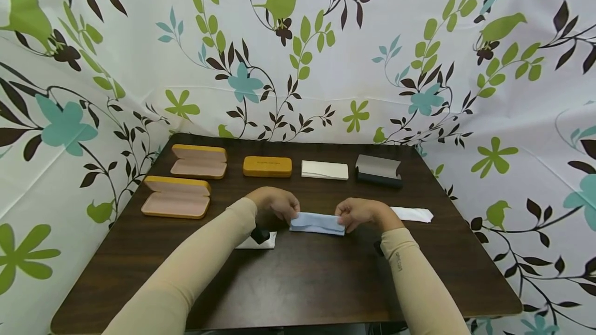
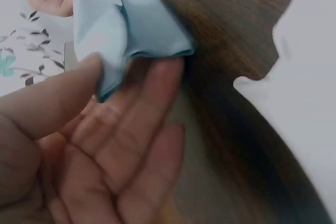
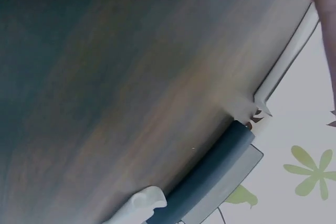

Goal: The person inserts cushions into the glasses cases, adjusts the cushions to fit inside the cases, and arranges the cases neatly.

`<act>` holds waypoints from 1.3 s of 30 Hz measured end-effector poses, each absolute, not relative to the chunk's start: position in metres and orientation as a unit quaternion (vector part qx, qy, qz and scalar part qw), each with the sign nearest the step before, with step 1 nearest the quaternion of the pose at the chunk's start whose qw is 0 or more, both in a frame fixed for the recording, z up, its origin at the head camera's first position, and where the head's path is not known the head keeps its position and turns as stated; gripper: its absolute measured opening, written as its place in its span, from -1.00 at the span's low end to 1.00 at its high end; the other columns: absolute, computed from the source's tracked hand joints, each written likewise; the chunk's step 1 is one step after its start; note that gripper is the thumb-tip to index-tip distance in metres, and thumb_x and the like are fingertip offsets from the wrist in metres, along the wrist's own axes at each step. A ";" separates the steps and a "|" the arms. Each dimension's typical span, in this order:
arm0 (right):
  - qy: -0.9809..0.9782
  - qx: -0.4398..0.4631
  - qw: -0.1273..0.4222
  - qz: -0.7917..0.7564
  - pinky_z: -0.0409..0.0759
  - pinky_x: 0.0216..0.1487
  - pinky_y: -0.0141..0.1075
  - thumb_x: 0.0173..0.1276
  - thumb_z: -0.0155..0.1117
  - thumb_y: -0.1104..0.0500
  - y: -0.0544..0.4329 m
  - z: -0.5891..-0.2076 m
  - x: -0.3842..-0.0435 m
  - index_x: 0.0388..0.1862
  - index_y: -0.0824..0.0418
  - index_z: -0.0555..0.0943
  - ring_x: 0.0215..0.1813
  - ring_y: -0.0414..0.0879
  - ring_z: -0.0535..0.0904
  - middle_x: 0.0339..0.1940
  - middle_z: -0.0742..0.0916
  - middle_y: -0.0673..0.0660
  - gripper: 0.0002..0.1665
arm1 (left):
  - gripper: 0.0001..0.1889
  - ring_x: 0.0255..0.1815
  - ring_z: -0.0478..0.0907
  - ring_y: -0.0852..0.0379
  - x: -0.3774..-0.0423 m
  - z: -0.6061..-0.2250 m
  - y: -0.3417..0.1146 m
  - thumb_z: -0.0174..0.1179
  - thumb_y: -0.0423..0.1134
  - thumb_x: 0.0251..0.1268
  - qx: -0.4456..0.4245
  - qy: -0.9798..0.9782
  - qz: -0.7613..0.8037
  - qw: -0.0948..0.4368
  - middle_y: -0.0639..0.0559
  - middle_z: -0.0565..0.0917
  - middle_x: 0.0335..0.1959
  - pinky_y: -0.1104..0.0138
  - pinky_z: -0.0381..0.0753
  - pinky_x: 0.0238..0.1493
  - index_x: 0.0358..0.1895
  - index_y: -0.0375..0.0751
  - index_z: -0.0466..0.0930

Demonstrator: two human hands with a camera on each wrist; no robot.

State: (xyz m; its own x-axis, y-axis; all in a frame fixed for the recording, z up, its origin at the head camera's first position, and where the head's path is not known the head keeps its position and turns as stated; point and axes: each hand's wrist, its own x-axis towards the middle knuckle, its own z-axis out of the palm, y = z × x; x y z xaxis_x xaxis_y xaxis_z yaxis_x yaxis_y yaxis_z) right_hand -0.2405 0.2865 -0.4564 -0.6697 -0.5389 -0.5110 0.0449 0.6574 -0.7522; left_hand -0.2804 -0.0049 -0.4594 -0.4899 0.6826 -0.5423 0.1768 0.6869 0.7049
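A light blue folded cloth (image 1: 317,224) is stretched between both hands above the middle of the table. My left hand (image 1: 278,203) pinches its left end; in the left wrist view the thumb (image 2: 68,90) lies on one side of the cloth (image 2: 149,22), fingers behind it. At the other end my right hand (image 1: 362,213) holds the cloth between thumb and curled fingers. Partly hidden by the left wrist is a white folded cloth (image 1: 261,242). Another white folded cloth (image 1: 412,214) lies just beyond the right hand.
Two yellow glasses cases (image 1: 197,170) (image 1: 176,206) stand open at the left, pink inside. Along the back are a closed yellow case (image 1: 267,167), a flat white case (image 1: 324,170) and an open dark case (image 1: 379,177). Patterned curtains (image 1: 288,66) surround the dark wooden table (image 1: 298,283).
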 end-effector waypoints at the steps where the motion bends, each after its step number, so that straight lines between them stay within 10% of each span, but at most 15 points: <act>1: 0.820 -0.152 0.383 -0.397 0.72 0.01 -0.06 0.50 0.20 0.35 0.287 -0.458 -0.241 -0.16 0.41 0.56 -0.17 -0.07 0.60 -0.29 0.60 0.09 -0.92 | -0.90 -0.06 0.66 0.09 -0.281 -0.461 -0.007 0.11 -0.27 0.56 0.259 0.802 0.314 0.436 -0.03 0.66 -0.14 0.20 0.64 0.09 -0.14 -0.21 0.57; 15: 0.778 -0.152 0.389 -0.470 0.73 -0.16 -0.26 0.50 0.16 0.38 0.284 -0.469 -0.251 0.04 0.47 0.66 -0.23 -0.05 0.71 -0.23 0.77 0.20 -0.75 | -0.74 -0.39 0.64 0.13 -0.285 -0.481 -0.032 0.11 -0.40 0.52 0.160 0.714 0.497 0.467 -0.06 0.64 -0.38 0.32 0.74 -0.22 0.16 -0.42 0.58; 39: 0.756 -0.168 0.388 -0.499 0.74 -0.16 -0.24 0.50 0.20 0.33 0.238 -0.471 -0.265 0.08 0.46 0.65 -0.22 -0.05 0.69 -0.24 0.75 0.17 -0.73 | -0.72 -0.17 0.67 0.02 -0.281 -0.481 -0.084 -0.02 -0.40 0.59 0.086 0.683 0.582 0.434 -0.16 0.69 -0.16 0.17 0.75 -0.11 0.19 -0.47 0.50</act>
State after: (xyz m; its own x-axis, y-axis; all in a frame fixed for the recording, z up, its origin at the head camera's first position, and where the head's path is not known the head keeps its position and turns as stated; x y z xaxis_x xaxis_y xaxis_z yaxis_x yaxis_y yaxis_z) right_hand -0.2648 0.2384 -0.4707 -0.6419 -0.6418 -0.4196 0.1330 0.4457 -0.8852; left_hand -0.2813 -0.0843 -0.4813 -0.6092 0.6213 -0.4928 -0.3875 0.3089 0.8686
